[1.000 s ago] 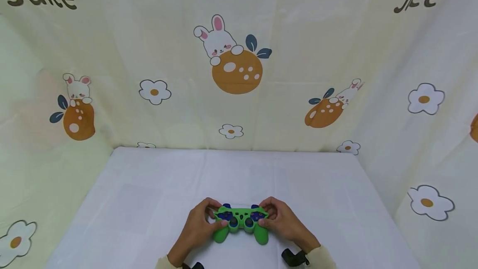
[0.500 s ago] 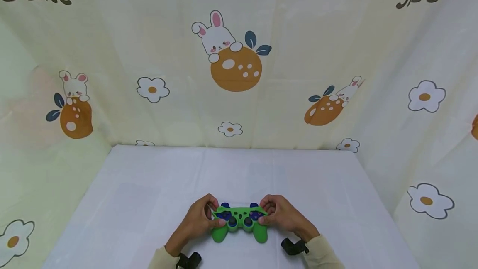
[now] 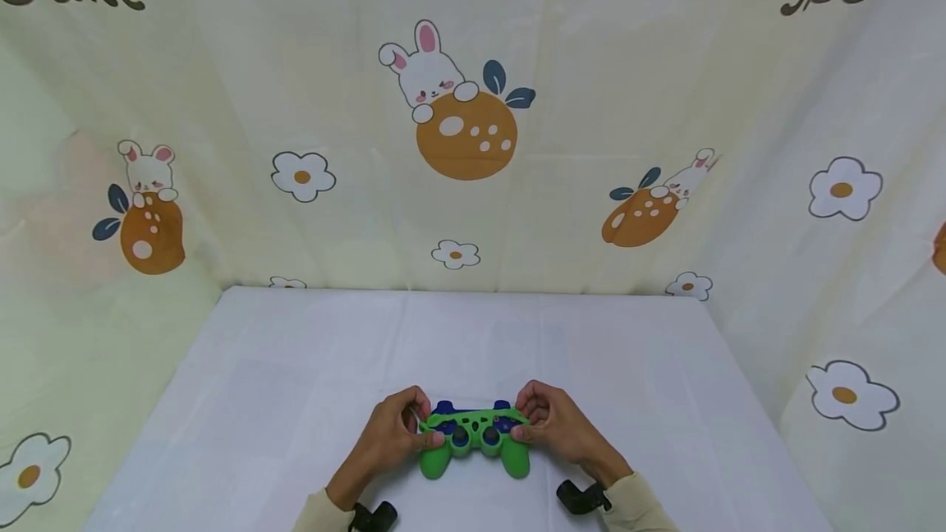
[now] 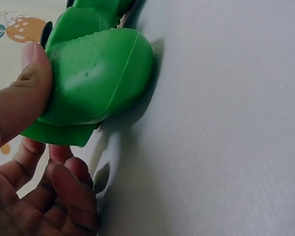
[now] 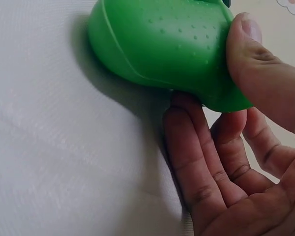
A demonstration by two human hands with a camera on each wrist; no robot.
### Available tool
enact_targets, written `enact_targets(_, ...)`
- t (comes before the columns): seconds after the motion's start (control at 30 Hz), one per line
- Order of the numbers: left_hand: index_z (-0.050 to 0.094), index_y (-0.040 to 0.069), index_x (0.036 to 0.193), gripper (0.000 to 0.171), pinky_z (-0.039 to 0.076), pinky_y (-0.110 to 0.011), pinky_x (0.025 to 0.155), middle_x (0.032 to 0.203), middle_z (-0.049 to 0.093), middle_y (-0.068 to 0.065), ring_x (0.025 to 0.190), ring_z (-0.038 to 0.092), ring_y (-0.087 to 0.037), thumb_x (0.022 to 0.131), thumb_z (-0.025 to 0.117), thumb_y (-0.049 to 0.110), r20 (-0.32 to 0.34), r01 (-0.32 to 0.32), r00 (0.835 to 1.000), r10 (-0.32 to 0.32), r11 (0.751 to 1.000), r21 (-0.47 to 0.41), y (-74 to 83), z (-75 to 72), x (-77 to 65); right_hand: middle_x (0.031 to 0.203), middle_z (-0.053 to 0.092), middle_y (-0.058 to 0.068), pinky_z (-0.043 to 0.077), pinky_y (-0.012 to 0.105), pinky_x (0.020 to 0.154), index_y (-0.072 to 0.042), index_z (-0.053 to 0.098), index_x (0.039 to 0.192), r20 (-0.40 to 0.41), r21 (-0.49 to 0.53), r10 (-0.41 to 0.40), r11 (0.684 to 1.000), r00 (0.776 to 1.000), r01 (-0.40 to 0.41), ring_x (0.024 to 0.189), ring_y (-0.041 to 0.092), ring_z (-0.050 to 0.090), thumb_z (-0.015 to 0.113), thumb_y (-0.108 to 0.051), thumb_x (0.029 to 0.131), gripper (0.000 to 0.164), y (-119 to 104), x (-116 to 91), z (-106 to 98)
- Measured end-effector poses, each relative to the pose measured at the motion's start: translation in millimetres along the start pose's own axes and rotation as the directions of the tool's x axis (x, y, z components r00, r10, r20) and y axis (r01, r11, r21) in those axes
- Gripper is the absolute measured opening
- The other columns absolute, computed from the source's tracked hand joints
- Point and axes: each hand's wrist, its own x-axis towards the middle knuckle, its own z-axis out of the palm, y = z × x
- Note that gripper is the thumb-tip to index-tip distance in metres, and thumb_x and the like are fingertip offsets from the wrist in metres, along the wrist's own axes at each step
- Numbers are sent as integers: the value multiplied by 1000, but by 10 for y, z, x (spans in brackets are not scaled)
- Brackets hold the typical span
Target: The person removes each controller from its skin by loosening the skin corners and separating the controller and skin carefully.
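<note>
We see the left hand and right hand pinching the side edges, likely the best hold, of a seemingly soft, stretchy green sleeve on a blue controller.

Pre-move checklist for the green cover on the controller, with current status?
1. Left hand gripping its side: ok, holds the green cover.
2. Right hand gripping its side: ok, holds the cover opposite.
3. Thumbsticks through the cover: ok, both show.
4. Upper edge covered: not ok, blue controller shows above the cover.
5. Back fit: cannot tell, underside hidden.
</note>
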Motion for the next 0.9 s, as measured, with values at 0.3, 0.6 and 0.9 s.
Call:
enact_targets(0.3,64,11,88,37,38,-21,60,75,55,-2,67,48,-7,77,96,25,-39,-14,999,14,1000,-6,-3,23,-47,87,61,2,51,20,70,6,63,103,-12,-55,-9,998,1000,8,74,8,59,88,-12,87,35,-29,-7,5)
enact_targets(0.6,62,17,92,36,44,-22,68,83,56,4,77,52,-9,80,94,29,-46,-42,998,45,997,69,17,39,-100,89,61,3,51,23,72,-2,64,99,-44,-137,30,990,999,-36,79,13,59,86,-18,89,29,-51,-39,49)
enact_targets(0.9,64,25,118,48,51,-23,74,107,58,2,94,56,-14,80,94,30,-55,-74,995,83,985,159,66,93,-111,116,72,2,55,24,78,-24,71,122,-171,-269,-8,962,985,-39,89,12,67,83,-33,92,33,7,-152,157)
